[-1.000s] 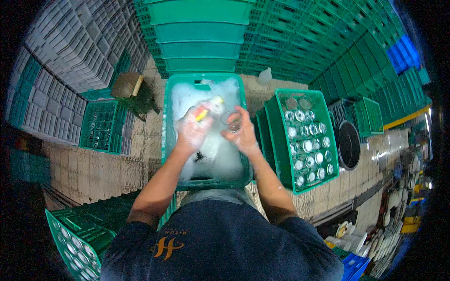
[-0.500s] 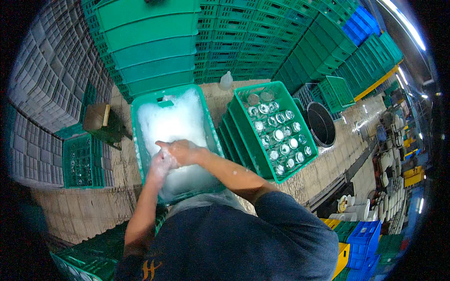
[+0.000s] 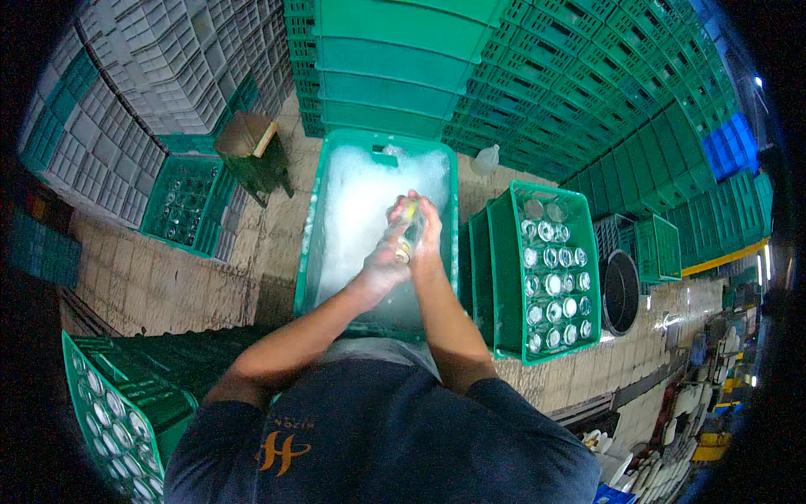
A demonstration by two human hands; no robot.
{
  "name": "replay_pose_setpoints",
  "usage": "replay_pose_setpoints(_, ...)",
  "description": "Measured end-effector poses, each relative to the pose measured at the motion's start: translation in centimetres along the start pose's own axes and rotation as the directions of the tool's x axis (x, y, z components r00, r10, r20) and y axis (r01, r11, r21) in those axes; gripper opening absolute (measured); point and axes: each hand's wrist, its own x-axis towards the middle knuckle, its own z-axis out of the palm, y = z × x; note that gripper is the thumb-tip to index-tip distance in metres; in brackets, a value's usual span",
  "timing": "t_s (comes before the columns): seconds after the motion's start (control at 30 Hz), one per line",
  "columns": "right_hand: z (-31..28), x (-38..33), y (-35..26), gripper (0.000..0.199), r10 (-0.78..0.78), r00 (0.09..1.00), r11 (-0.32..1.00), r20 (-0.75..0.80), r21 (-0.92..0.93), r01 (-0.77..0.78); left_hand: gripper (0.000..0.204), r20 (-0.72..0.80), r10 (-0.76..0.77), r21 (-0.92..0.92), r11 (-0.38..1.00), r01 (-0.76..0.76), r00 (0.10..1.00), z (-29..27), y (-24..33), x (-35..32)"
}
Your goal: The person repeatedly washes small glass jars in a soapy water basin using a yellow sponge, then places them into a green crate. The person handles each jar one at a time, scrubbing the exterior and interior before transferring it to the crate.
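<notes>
Both of my hands are together over a green tub [image 3: 309, 244] filled with white suds [image 3: 357, 202]. Between them is a clear glass [image 3: 409, 235], tilted, with a small yellow-green patch near its far end that I cannot make out. My left hand [image 3: 382, 267] is closed round the glass's near part, with foam on the skin. My right hand [image 3: 430, 231] wraps the glass from the right side, fingers curled over its far end.
Right of the tub, a green crate [image 3: 508, 277] on a stack holds rows of glasses [image 3: 552, 286]. A black bucket [image 3: 620, 290] stands beyond it. A translucent jug [image 3: 485, 160], a small stool [image 3: 250, 139] and tall crate stacks [image 3: 395, 59] surround the tub. Another glass-filled crate [image 3: 71, 353] is at lower left.
My hands have come up from the suds, and a glass now shows between them. The view has swung, so the tub and crates sit further right.
</notes>
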Motion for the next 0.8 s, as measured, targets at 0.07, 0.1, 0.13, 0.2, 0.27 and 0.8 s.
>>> replay_pose_setpoints(0.07,0.3,0.2,-0.1,0.035,-0.001,0.993,0.933,-0.115,-0.359,-0.041,0.079,0.070,0.075,0.763,0.639,-0.102,0.995,-0.2,1.3,-0.3)
replay_pose_setpoints(0.1,0.5,0.3,-0.2,0.035,-0.019,0.983,0.847,-0.181,-0.526,-0.081,0.080,0.058,0.046,0.824,0.562,-0.074,0.997,-0.2,2.0,-0.2)
replay_pose_setpoints(0.13,0.8,0.5,-0.1,0.035,-0.073,0.980,0.731,-0.187,-0.678,-0.075,0.082,0.039,0.088,0.788,0.610,-0.085,0.995,-0.5,2.7,-0.4)
replay_pose_setpoints(0.2,1.2,0.6,0.0,0.035,-0.002,0.992,0.941,-0.123,-0.335,-0.040,0.083,-0.046,-0.027,-0.359,0.933,0.009,0.999,-0.6,3.9,-0.4)
replay_pose_setpoints(0.27,1.4,0.4,0.2,0.036,0.034,0.992,0.990,-0.125,-0.130,-0.050,0.087,0.021,-0.200,-0.001,0.980,0.200,0.980,-0.8,4.6,-0.8)
replay_pose_setpoints(0.8,0.0,-0.2,0.6,0.032,0.054,0.981,0.920,-0.189,-0.373,-0.123,0.076,-0.034,-0.043,0.318,0.947,0.052,0.998,-0.8,2.3,-1.1)
